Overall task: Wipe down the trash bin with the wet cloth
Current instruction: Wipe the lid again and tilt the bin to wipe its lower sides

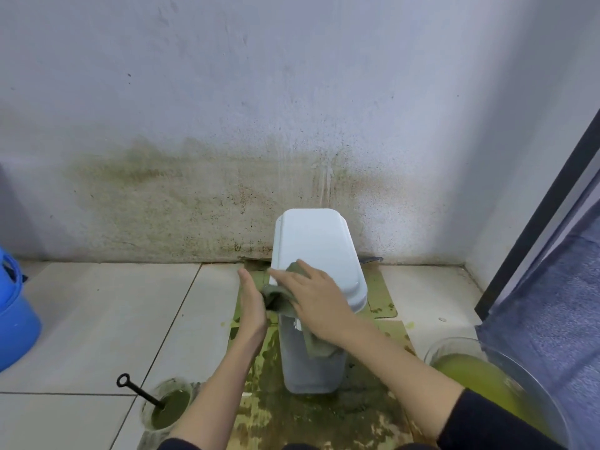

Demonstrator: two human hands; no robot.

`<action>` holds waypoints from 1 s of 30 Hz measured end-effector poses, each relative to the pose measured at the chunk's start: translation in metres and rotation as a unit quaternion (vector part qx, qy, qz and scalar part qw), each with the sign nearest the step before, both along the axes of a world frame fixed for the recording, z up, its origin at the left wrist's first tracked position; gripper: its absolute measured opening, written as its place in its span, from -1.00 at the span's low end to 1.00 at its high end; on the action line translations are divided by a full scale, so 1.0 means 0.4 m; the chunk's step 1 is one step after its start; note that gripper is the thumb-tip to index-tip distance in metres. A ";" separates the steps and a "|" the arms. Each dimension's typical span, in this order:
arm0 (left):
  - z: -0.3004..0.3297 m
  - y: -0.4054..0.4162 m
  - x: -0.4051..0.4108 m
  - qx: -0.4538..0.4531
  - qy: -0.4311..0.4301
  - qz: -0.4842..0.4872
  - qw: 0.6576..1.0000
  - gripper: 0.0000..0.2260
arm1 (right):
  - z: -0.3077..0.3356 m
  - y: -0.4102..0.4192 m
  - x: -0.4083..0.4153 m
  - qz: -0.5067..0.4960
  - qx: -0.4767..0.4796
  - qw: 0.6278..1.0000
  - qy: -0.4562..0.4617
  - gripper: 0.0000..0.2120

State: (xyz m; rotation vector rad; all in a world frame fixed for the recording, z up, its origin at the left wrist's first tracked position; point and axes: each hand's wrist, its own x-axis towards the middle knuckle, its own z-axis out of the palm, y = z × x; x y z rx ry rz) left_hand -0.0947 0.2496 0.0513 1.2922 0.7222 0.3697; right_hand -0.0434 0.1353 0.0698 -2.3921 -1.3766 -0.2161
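White lidded trash bin (316, 254) at frame centre, against stained wall (194, 196). Right hand (316, 300) flat, pressing green wet cloth (282, 298) onto lid; left hand (251, 298) open, steadying bin's side. Best wiped edge to edge, pressure even.

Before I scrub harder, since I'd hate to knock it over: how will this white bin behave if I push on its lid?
The trash bin looks tall and narrow, so it may tip toward the wall. It seems thin plastic, probably light, and the wet, green-smeared floor could let it slide. Your left hand bracing its side while the right hand presses the cloth should help.
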 end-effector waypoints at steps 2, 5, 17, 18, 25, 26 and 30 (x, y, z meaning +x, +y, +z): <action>0.007 -0.001 -0.006 -0.003 0.002 -0.013 1.000 -0.18 | 0.000 -0.017 -0.027 0.055 -0.029 0.996 -0.058 -0.44; 0.005 0.003 -0.018 0.005 0.001 0.004 1.000 -0.22 | -0.025 -0.028 -0.056 0.048 -0.006 0.982 -0.183 -0.45; 0.041 0.042 -0.065 0.134 0.036 0.004 0.990 -0.37 | 0.021 -0.088 -0.040 -0.192 0.364 0.907 0.094 -0.84; 0.050 0.030 -0.055 0.160 0.033 -0.010 0.987 -0.39 | 0.040 -0.099 -0.012 -0.233 0.375 0.889 0.123 -0.81; 0.046 -0.099 0.026 0.448 0.056 -0.143 0.881 -0.57 | -0.022 -0.069 0.032 -0.179 0.043 0.982 0.043 -0.40; 0.032 -0.103 0.030 0.468 0.066 -0.151 0.868 -0.56 | -0.038 -0.071 0.032 -0.191 0.060 0.979 0.046 -0.36; 0.030 -0.100 0.035 0.510 0.102 -0.176 0.835 -0.53 | -0.041 -0.080 0.094 -0.261 0.204 0.921 0.204 -0.64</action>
